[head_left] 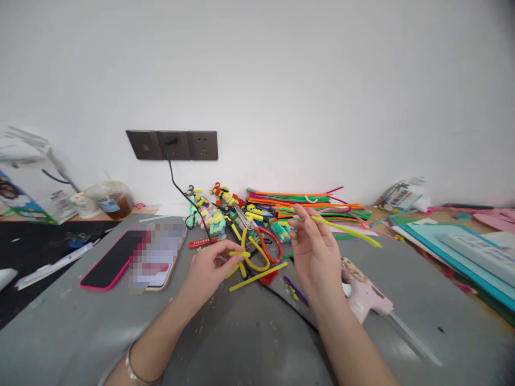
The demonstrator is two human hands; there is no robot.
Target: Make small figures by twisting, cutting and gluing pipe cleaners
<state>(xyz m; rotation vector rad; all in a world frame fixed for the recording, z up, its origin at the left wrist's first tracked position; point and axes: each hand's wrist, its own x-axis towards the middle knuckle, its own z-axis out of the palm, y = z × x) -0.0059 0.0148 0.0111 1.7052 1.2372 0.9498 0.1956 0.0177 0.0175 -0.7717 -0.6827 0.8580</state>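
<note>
L hand (215,262) pinches short, straight yellow chenille stem (240,254); R hand (316,247) grips longer, slightly curved yellow chenille stem (352,233), both above grey tabletop (225,346). Light pinch prob. best, w/o crushing fuzz.

Both arms bare at the forearm, entering from the near side. Left forearm (167,327) slants far and right; left hand (215,265) is curled, thumb and forefinger drawn together in a pinch. Right forearm (344,343) slants far and left; right hand (316,254) is upright, fingers (301,210) partly bent, pointing far. Hands apart.
</note>
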